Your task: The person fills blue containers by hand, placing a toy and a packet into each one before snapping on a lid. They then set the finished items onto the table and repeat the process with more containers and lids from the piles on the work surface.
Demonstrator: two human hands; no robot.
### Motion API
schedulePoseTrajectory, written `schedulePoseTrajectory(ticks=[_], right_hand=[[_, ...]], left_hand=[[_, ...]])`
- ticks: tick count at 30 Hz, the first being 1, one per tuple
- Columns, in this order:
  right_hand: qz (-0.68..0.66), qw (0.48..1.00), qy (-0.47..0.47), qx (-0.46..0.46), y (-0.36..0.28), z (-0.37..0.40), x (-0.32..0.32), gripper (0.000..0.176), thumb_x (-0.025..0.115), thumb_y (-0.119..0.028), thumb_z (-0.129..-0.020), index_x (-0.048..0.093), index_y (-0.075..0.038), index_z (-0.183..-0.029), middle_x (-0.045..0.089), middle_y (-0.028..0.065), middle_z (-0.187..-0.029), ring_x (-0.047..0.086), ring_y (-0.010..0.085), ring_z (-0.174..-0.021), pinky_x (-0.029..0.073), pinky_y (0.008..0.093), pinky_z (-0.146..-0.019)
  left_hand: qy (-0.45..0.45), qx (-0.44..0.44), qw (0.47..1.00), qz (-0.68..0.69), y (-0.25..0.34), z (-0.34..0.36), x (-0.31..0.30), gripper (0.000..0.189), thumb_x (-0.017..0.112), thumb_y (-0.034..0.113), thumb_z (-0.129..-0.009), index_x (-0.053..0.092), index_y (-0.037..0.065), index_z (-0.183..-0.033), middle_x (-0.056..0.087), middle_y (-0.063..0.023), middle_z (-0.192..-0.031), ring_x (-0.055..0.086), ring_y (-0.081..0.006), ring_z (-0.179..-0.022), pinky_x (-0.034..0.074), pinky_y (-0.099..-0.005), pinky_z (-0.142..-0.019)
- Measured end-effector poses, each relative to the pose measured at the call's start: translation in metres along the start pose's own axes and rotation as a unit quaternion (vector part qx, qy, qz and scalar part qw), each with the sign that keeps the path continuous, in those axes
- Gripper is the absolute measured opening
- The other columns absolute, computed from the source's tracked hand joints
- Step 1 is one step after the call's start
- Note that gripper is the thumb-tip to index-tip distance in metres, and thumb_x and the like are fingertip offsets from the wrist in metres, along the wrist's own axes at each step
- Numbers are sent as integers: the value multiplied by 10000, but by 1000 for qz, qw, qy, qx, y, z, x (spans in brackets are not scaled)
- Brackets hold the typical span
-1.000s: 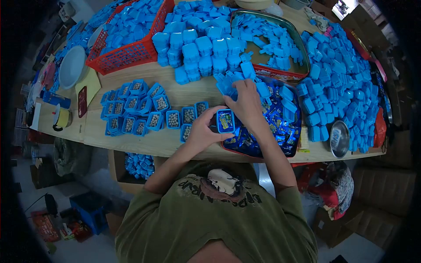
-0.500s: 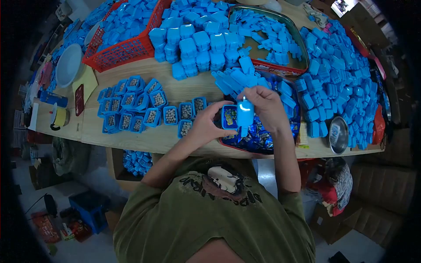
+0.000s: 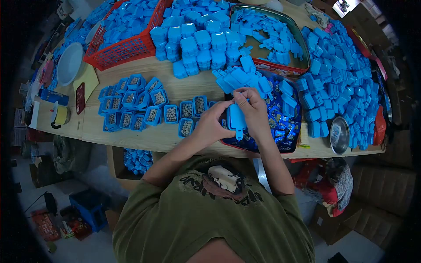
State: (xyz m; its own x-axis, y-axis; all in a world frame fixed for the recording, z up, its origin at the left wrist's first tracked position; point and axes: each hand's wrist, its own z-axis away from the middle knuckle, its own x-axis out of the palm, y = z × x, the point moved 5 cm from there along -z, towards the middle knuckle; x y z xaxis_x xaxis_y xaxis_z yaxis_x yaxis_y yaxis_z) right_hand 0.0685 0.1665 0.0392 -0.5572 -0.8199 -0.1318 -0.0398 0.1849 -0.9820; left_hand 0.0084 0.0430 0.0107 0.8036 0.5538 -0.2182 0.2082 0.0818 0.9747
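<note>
Workpiece: one blue box [image 3: 237, 118], located at the center of the frame, over the left edge of the tray of blue packets [image 3: 286, 129]. A blue lid covers its top. The long axis runs approximately top to bottom in the frame; the narrow tab points toward the bottom edge.

Left hand [image 3: 211, 124]: fingers curved around the left side of the blue box, thumb near the tab end. Right hand [image 3: 255, 110]: fingers and thumb closed on the upper right part of the blue box.

Markings: the shirt [image 3: 215, 215] carries dark lettering around a printed figure, seen inverted and not readable. Yellow print on the blue packets is too small to read. The red card [image 3: 80, 99], left of the frame, bears markings that cannot be resolved.

Surroundings on the worktop [image 3: 112, 137]: open cups of pale beads [image 3: 171, 114] at center left; red basket [image 3: 125, 53] at upper left; stacked blue boxes [image 3: 204, 39] at upper center; metal bowl [image 3: 339, 136] at right.
</note>
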Motion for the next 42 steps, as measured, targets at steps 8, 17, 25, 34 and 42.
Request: schedulePoseTrajectory(ticks=[8,17,25,34,42], right_hand=[[-96,994,50,26,7,4,4,183,601,-147,-889,553,-12,-776,544,104,-1030,510,171,-938,416,281,-778],[78,990,52,-102,-4,7,0,160,598,-160,-890,556,-33,-802,549,102,-1072,495,190,-1001,391,307,-841],[169,968,106,-150,-7,13,2,198,592,-192,-903,505,-34,-984,528,117,-1034,502,202,-987,407,287,-817],[-160,979,-1,126,9,31,10,392,563,-327,-927,427,-34,-1149,520,56,-982,483,100,-890,419,258,-755],[-288,938,-36,191,18,47,12,459,627,-263,-891,423,-21,-1224,536,61,-1089,518,124,-958,427,281,-829]], left_hand=[[24,34,998,-38,10,-1,2,783,817,200,-564,482,39,-1253,554,-161,-1163,574,-282,-1041,474,-354,-859],[11,35,998,-59,16,-1,1,773,774,134,-536,474,38,-1243,543,-175,-1166,552,-333,-1056,467,-385,-882],[49,104,988,-104,27,2,2,735,751,72,-551,481,53,-1234,522,-170,-1187,513,-346,-1103,446,-397,-915],[69,140,981,-114,27,0,2,710,744,42,-553,493,57,-1217,516,-160,-1192,502,-350,-1113,436,-404,-923],[44,158,975,-151,31,-1,-3,676,742,40,-613,484,43,-1238,473,-143,-1266,478,-298,-1169,426,-395,-934]])
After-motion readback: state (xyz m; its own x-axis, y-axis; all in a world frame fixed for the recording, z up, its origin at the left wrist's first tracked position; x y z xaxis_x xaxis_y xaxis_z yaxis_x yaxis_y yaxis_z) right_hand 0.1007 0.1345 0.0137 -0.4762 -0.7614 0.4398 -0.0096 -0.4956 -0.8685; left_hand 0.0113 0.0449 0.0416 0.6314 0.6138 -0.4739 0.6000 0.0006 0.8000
